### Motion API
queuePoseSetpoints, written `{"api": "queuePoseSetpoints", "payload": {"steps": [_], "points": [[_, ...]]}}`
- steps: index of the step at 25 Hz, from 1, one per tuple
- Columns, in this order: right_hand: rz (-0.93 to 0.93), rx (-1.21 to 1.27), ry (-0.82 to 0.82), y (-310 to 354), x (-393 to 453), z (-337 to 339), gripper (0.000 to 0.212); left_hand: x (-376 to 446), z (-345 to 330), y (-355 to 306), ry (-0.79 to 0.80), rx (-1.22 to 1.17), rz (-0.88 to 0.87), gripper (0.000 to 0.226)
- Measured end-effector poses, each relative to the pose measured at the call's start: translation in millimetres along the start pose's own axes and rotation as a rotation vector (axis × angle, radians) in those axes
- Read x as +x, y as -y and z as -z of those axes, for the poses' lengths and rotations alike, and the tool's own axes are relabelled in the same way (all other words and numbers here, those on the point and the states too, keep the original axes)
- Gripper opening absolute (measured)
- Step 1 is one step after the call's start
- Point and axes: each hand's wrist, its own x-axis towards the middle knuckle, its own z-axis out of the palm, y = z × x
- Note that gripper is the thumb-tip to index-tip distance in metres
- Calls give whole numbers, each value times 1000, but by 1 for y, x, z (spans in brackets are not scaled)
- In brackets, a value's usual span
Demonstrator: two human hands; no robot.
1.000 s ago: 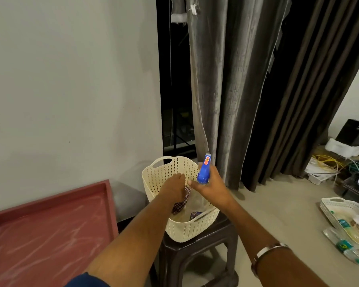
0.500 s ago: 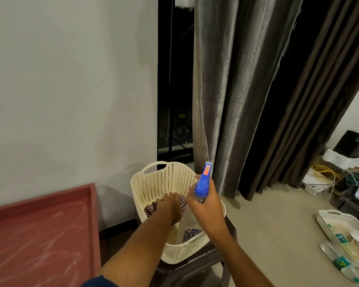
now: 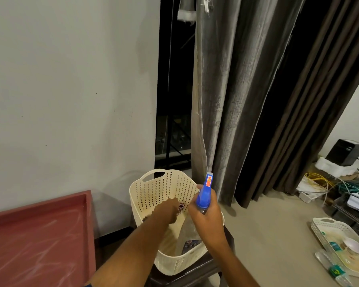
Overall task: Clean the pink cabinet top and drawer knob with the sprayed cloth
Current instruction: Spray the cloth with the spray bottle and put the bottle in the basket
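The pink cabinet top [image 3: 39, 241] fills the lower left, streaked with pale marks; no drawer knob shows. A cream perforated basket [image 3: 153, 189] stands on a dark stool [image 3: 195, 274] to its right. My left hand [image 3: 166, 211] reaches into the basket, fingers closed on a checkered cloth [image 3: 181, 207] that is mostly hidden by the hand. My right hand [image 3: 207, 214] grips the neck of a clear spray bottle with a blue trigger head [image 3: 204, 193], held upright with its base inside the basket.
A white wall stands behind the cabinet. Grey and dark curtains [image 3: 247, 100] hang behind the basket beside a dark window. On the floor at right lie a second cream tray [image 3: 327, 226] with a bowl and bottles, tangled cables [image 3: 319, 181] and a black box [image 3: 347, 152].
The view has shifted, so basket and cabinet sit slightly differently in frame. My left hand has gathered the cloth deeper in the basket; the right hand keeps the bottle upright.
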Motion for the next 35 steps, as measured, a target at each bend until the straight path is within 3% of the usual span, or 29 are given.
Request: {"api": "queuePoseSetpoints", "payload": {"steps": [6,9,12,18,20,24,27,35], "points": [[16,0,19,12,-4,4,44,-20,65,23,-40,-1210,271,30],[86,-23,21,36,-3,-3,39,-30,100,29,-21,-1593,268,46],[151,2,24,75,5,-7,36,-47,135,26,-83,-1659,195,62],[231,3,82,149,-8,-11,27,-94,191,28,-135,-1714,247,51],[237,-12,145,164,-21,-14,25,-111,207,29,-197,-1654,216,51],[238,-34,174,191,-41,-20,23,-137,226,30,-468,-1368,180,40],[233,-75,193,212,-52,-22,16,-157,238,33,-561,-1314,155,37],[167,-166,286,226,-85,-38,17,-191,267,21,-407,-1607,124,28]]}}
